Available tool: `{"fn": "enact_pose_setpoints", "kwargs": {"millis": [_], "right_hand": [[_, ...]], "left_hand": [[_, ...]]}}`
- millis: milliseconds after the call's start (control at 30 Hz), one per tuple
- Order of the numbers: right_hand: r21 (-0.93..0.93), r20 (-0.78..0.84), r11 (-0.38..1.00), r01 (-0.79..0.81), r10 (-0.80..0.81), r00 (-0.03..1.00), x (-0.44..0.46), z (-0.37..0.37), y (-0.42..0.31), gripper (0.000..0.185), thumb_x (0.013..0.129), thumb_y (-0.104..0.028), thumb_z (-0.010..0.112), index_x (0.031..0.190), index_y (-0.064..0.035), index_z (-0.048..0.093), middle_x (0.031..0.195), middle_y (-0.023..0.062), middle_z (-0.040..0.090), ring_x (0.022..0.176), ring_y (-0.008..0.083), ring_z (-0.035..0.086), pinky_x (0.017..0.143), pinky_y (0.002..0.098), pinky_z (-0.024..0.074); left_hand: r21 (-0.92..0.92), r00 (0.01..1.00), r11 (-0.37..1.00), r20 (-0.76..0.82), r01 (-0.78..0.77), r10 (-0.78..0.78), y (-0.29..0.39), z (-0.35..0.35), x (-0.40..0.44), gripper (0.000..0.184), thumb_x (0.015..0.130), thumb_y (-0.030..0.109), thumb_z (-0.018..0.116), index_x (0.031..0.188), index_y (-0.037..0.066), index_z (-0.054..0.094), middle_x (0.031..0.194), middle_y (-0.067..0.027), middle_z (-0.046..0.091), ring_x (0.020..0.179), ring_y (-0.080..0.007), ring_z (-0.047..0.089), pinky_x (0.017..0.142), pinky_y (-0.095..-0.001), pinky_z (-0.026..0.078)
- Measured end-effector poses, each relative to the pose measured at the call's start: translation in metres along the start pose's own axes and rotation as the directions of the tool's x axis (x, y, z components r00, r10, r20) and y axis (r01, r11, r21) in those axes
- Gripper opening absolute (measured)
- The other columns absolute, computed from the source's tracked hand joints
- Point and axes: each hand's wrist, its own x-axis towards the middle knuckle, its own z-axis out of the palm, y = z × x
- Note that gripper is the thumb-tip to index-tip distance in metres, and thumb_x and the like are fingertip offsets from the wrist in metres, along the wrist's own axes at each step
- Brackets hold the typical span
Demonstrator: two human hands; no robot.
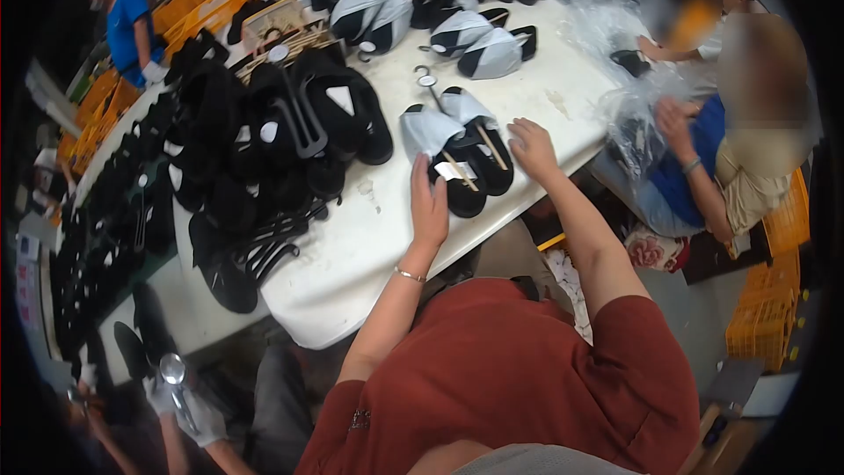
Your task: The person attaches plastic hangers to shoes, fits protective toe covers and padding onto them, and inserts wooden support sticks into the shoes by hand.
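Observation:
A pair of black shoes point(470, 180) lies on the white table point(387, 233), with pale paper over the toe ends, a wooden stick in each and a hanger hook point(426, 81) at the far end. My left hand point(429, 202) rests against the left side of the pair, fingers stretched out. On the other side, my right hand point(533, 149) is beside the right shoe with its fingers apart. Neither hand is wrapped round anything. To the left is a heap of black shoes point(299, 114) with black hangers point(303, 127).
More paper-wrapped shoes point(488, 46) lie at the far side. Clear plastic bags point(635, 132) hang at the right edge, near co-workers seated there. A gloved co-worker point(198, 413) is at lower left. Yellow crates point(765, 303) stand at right.

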Motion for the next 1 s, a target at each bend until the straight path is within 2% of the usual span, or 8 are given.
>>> {"fn": "enact_pose_setpoints", "kwargs": {"millis": [67,100,133,267,400,667,867,1000], "right_hand": [[0.028,-0.056,1.0,0.008,-0.007,0.998,-0.001,0.01,0.009,0.038,0.081,-0.018,0.068,0.115,-0.0027,0.071,0.125,0.0206,0.067,0.123,0.0397,0.058,0.109,0.0495,0.0433],[0.038,-0.041,0.999,0.028,-0.027,0.999,-0.001,0.007,0.01,0.039,0.079,-0.018,0.068,0.115,-0.0028,0.071,0.125,0.0206,0.067,0.123,0.0396,0.058,0.108,0.0494,0.0437],[-0.007,-0.078,0.998,0.064,-0.065,0.995,-0.005,0.014,0.017,0.04,0.078,-0.018,0.068,0.116,-0.0032,0.07,0.125,0.0206,0.067,0.123,0.0389,0.058,0.108,0.0489,0.0437],[-0.041,0.008,0.998,-0.048,0.049,0.999,-0.005,0.001,0.001,0.04,0.084,-0.025,0.064,0.119,-0.0063,0.068,0.132,0.0165,0.064,0.129,0.0348,0.055,0.111,0.0486,0.0399],[-0.044,0.045,0.995,-0.089,0.091,0.995,-0.006,0.004,0.0,0.039,0.088,-0.027,0.06,0.121,-0.0088,0.068,0.135,0.0139,0.063,0.133,0.0333,0.052,0.113,0.0481,0.0368],[-0.021,0.023,0.995,-0.096,0.096,0.995,-0.007,0.005,0.002,0.039,0.087,-0.027,0.061,0.121,-0.0086,0.068,0.135,0.0137,0.063,0.133,0.0326,0.052,0.113,0.0481,0.0364],[0.028,-0.049,0.999,0.026,-0.024,0.998,-0.004,0.008,0.011,0.037,0.08,-0.017,0.067,0.113,-0.0007,0.07,0.118,0.0204,0.07,0.117,0.0388,0.062,0.103,0.0494,0.047],[-0.047,-0.061,0.999,0.003,-0.006,0.998,-0.007,0.015,0.012,0.036,0.087,-0.023,0.065,0.118,-0.0058,0.07,0.128,0.0182,0.067,0.125,0.0359,0.057,0.108,0.0477,0.0425]], "left_hand": [[0.048,0.998,0.997,0.022,0.062,-0.063,-0.003,0.001,0.002,0.056,0.105,0.021,0.045,0.153,-0.006,0.034,0.16,-0.0223,0.035,0.15,-0.0344,0.031,0.125,-0.0407,0.021],[-0.09,0.995,0.991,0.016,0.103,-0.102,-0.008,0.004,0.001,0.056,0.105,0.021,0.045,0.154,-0.006,0.034,0.16,-0.0219,0.035,0.151,-0.0332,0.031,0.125,-0.04,0.02],[-0.093,0.994,0.99,0.016,0.109,-0.108,-0.001,0.004,-0.001,0.056,0.106,0.021,0.045,0.154,-0.005,0.034,0.161,-0.021,0.035,0.151,-0.0318,0.031,0.125,-0.0395,0.02],[-0.196,0.995,0.976,0.019,0.095,-0.093,-0.002,0.002,0.001,0.05,0.108,0.018,0.042,0.151,-0.006,0.037,0.158,-0.0205,0.038,0.147,-0.0316,0.036,0.123,-0.0399,0.024],[-0.144,0.999,0.989,0.023,0.027,-0.024,-0.011,0.001,0.001,0.049,0.108,0.018,0.039,0.151,-0.006,0.037,0.157,-0.0216,0.038,0.147,-0.0332,0.036,0.122,-0.0411,0.025],[-0.139,0.999,0.989,0.011,0.044,-0.043,-0.01,0.003,0.001,0.049,0.108,0.018,0.038,0.151,-0.006,0.037,0.157,-0.0215,0.037,0.146,-0.0328,0.037,0.122,-0.0411,0.026],[0.004,0.999,0.999,-0.021,0.044,-0.044,0.0,0.003,-0.001,0.052,0.107,0.021,0.044,0.151,-0.006,0.038,0.156,-0.0208,0.041,0.147,-0.0326,0.036,0.123,-0.0389,0.024],[-0.049,0.995,0.994,0.033,0.094,-0.092,0.008,0.001,0.0,0.053,0.107,0.018,0.046,0.153,-0.004,0.035,0.158,-0.0196,0.037,0.146,-0.0295,0.038,0.117,-0.0396,0.035]]}}
